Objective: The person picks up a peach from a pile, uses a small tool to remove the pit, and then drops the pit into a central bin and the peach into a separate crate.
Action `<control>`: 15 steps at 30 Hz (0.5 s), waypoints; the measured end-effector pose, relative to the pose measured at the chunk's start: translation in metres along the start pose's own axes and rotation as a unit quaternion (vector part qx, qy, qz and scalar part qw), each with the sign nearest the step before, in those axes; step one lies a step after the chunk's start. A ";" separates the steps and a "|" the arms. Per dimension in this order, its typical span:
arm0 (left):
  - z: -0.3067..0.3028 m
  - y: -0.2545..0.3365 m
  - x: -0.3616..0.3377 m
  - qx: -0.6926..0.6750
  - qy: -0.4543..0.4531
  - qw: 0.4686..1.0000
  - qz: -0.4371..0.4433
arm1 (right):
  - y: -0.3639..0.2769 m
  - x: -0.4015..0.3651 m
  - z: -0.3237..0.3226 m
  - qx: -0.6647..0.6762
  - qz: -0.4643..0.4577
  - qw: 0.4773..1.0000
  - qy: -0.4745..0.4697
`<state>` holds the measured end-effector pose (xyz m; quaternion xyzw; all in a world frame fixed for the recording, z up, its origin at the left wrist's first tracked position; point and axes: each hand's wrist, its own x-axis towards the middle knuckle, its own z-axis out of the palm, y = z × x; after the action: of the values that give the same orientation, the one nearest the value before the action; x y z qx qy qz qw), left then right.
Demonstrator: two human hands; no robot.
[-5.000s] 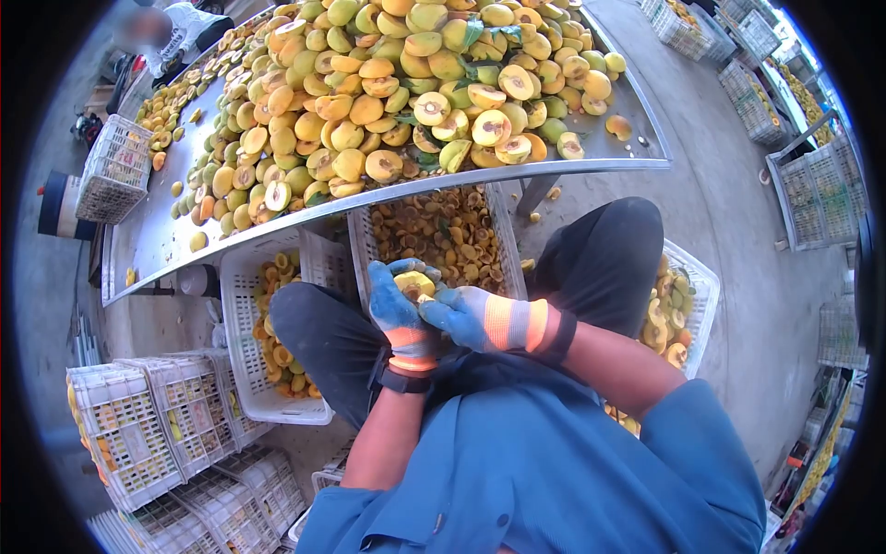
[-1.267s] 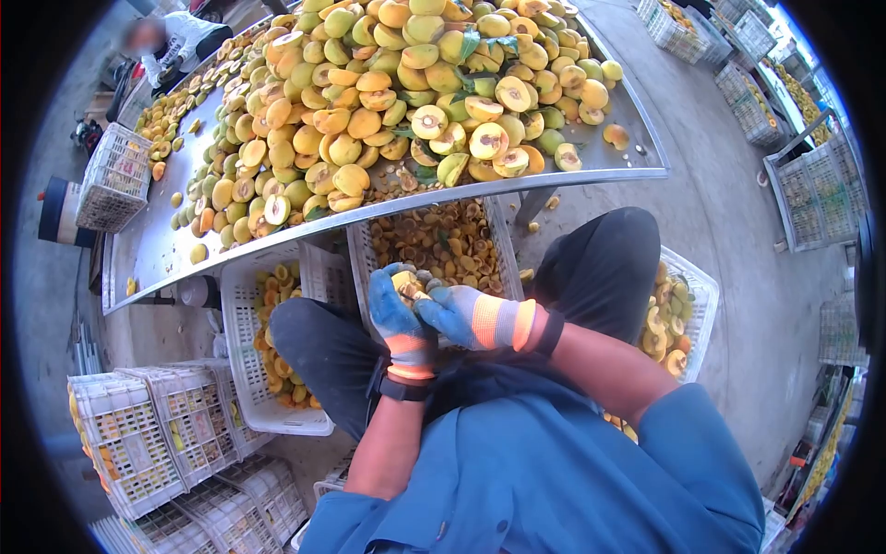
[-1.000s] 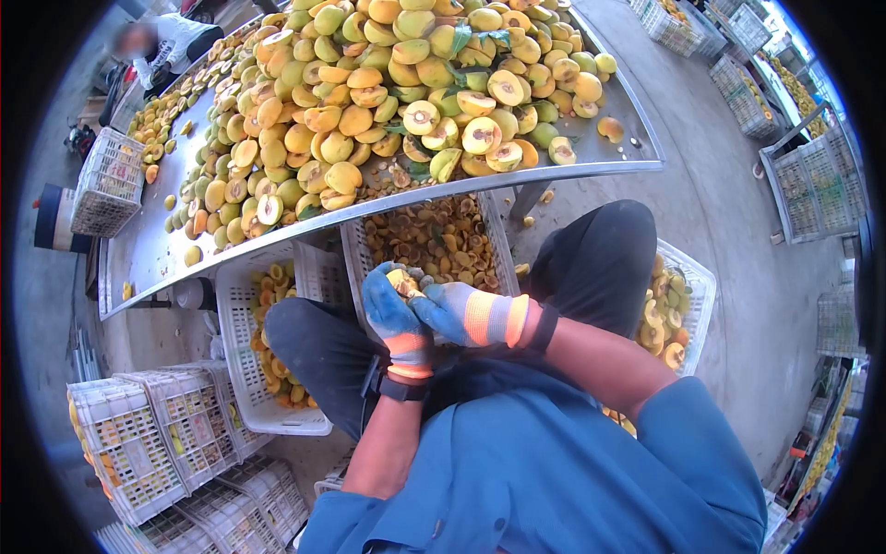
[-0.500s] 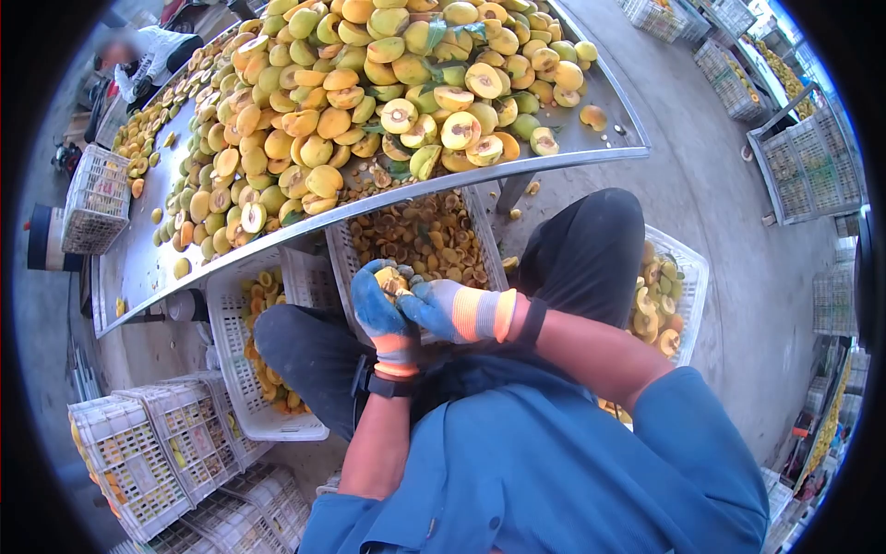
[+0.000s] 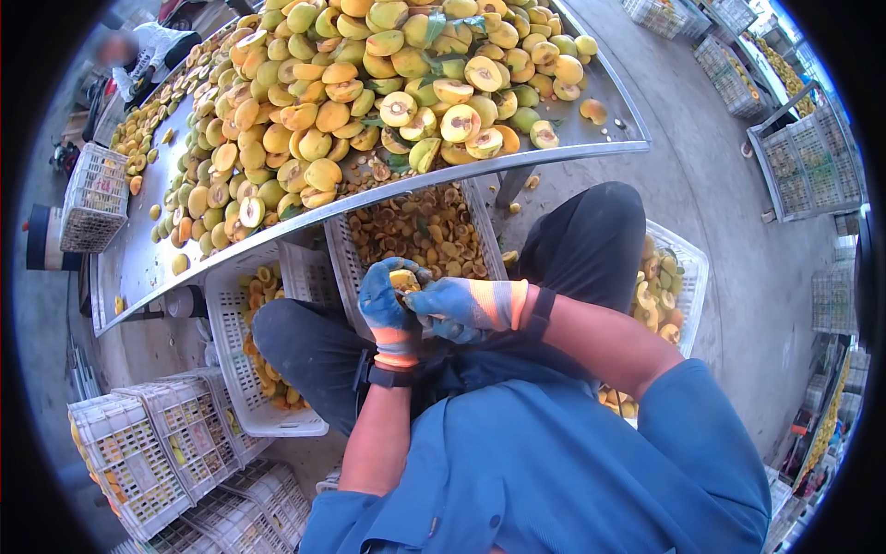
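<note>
My left hand (image 5: 382, 300), in a blue glove with an orange-striped cuff, is closed round a yellow peach half (image 5: 401, 279). My right hand (image 5: 452, 307), gloved the same way, presses against the fruit from the right with its fingers curled. Whatever those fingers grip is hidden. Both hands are above my lap, at the near end of a white crate (image 5: 341, 263) of brownish pits and fruit scraps. Beyond it a big heap of halved peaches (image 5: 305, 115) covers much of the metal table (image 5: 388, 205).
A white crate of peach pieces (image 5: 231, 369) stands by my left knee, another crate (image 5: 694, 286) by my right. Stacked crates (image 5: 138, 452) are at lower left. The table's metal rim crosses ahead of my knees. A person (image 5: 157, 51) sits at the far left.
My right hand has turned and shifted slightly, its fingers now lower beside the fruit. The peach half shows more of its yellow side in my left hand.
</note>
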<state>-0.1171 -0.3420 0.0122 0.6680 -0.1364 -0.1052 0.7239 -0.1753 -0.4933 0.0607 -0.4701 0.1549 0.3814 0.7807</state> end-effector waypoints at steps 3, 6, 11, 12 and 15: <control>-0.002 -0.009 -0.003 -0.018 -0.012 1.000 -0.018 | 0.005 0.001 -0.005 0.020 0.031 0.999 0.007; 0.001 -0.006 -0.004 0.047 -0.030 0.998 0.023 | 0.006 -0.001 -0.004 -0.020 0.009 1.000 0.019; 0.002 -0.013 -0.001 0.139 -0.045 0.981 0.127 | 0.012 0.003 -0.008 -0.058 -0.004 0.998 0.020; 0.003 -0.013 -0.003 0.084 -0.025 0.994 0.067 | 0.013 0.004 -0.006 -0.112 -0.030 0.993 0.037; 0.006 -0.014 -0.007 0.046 -0.018 0.999 0.014 | 0.014 -0.007 -0.010 0.044 0.001 0.999 -0.012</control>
<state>-0.1252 -0.3465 -0.0015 0.6969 -0.1634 -0.1008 0.6910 -0.1896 -0.5011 0.0514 -0.4303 0.1624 0.3806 0.8023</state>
